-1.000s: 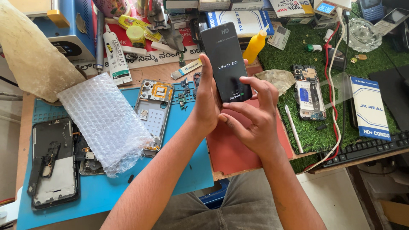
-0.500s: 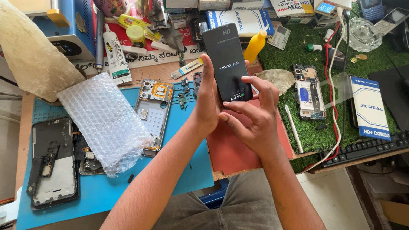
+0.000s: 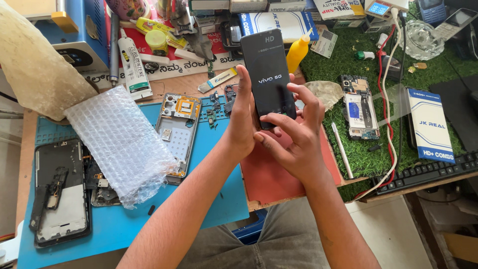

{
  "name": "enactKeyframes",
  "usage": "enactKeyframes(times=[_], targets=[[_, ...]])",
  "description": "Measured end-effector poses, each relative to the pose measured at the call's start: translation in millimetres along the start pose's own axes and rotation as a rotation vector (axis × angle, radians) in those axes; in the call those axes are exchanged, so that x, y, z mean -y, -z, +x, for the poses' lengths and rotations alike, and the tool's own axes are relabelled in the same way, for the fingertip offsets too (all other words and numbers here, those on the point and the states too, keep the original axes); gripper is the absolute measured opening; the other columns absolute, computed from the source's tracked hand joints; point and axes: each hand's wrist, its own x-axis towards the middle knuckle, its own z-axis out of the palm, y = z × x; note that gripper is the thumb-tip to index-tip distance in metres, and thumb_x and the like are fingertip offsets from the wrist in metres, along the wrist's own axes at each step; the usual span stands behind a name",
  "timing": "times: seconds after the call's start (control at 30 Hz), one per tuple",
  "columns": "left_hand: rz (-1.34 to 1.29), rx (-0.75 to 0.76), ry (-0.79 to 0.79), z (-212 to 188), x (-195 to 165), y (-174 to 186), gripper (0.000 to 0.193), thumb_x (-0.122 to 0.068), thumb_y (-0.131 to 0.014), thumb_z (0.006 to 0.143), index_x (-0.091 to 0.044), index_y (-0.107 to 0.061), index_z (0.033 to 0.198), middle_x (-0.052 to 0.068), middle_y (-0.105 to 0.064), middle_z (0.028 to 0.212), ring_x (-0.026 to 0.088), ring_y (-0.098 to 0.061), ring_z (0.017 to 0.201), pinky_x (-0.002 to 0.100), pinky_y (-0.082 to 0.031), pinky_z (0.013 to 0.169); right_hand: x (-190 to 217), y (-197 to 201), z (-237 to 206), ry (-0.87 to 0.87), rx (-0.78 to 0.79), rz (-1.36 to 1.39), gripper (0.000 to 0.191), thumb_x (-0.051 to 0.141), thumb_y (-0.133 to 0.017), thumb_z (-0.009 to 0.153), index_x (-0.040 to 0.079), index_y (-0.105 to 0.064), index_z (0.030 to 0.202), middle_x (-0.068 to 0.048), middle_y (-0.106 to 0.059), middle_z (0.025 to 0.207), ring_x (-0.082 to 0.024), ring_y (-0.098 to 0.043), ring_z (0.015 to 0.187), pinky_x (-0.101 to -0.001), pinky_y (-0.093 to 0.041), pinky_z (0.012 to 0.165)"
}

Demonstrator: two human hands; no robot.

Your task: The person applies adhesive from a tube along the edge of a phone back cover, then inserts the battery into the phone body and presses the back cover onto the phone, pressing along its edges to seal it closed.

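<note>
Nothing's moved: both hands, left (image 3: 242, 124) and right (image 3: 294, 144), still grasp the black phone screen (image 3: 268, 74) upright, bubble wrap (image 3: 119, 142) at 9 o'clock.

Bright, even daylight, seemingly from the far right; soft shadows, sharp focus, slight glare on the bubble wrap (image 3: 119, 144).

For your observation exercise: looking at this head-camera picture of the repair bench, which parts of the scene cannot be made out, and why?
Head view:
- Back of the black screen panel: faces away; left hand and right hand cover its lower end.
- Phone frame: left edge hidden under bubble wrap.
- Keyboard: cut off by the right edge.
- Loose parts on the blue mat: too small to identify.
</note>
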Motion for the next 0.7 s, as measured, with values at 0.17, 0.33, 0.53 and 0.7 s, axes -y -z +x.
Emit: enactKeyframes(times=[0.17, 0.33, 0.53, 0.7], targets=[[-0.019, 0.000, -0.007, 2, 4, 1, 0.105, -0.088, -0.031, 0.087, -0.003, -0.055, 0.143, 0.012, -0.068, 0.114, 0.023, -0.073, 0.098, 0.031, -0.060, 0.071, 2, 0, 1, -0.015, 0.009, -0.030, 0.038, 0.029, -0.092, 0.081, 0.020, -0.078, 0.116, -0.011, -0.036, 0.161, -0.033, -0.037, 0.142, -0.0399, -0.044, 0.101], [-0.076, 0.042, -0.050, 5, 10, 2, 0.099, -0.084, -0.030, 0.093, -0.003, -0.053, 0.145, 0.012, -0.067, 0.120, 0.023, -0.070, 0.106, 0.035, -0.060, 0.088, 1, 2, 2, -0.007, -0.018, -0.034, 0.052, 0.022, -0.089, 0.082, 0.015, -0.070, 0.130, -0.014, -0.036, 0.159, -0.036, -0.038, 0.145, -0.0454, -0.040, 0.114], [0.006, 0.058, -0.025, 4, 16, -1, 0.093, -0.081, -0.028, 0.093, -0.008, -0.050, 0.147, 0.008, -0.065, 0.129, 0.018, -0.067, 0.117, 0.034, -0.058, 0.099, -9, -2, -4, -0.086, -0.096, 0.193, 0.068, 0.006, -0.077, 0.088, 0.010, -0.044, 0.147, -0.017, -0.033, 0.159, -0.031, -0.043, 0.145, -0.0425, -0.045, 0.120], [0.070, 0.055, -0.042, 4, 18, -6, 0.095, -0.082, -0.031, 0.094, -0.007, -0.051, 0.148, 0.008, -0.064, 0.130, 0.017, -0.065, 0.118, 0.035, -0.057, 0.098, -20, -8, -9, -0.090, -0.121, 0.462, 0.075, -0.006, -0.074, 0.088, 0.010, -0.029, 0.146, -0.016, -0.026, 0.161, -0.027, -0.042, 0.148, -0.0394, -0.046, 0.121]])
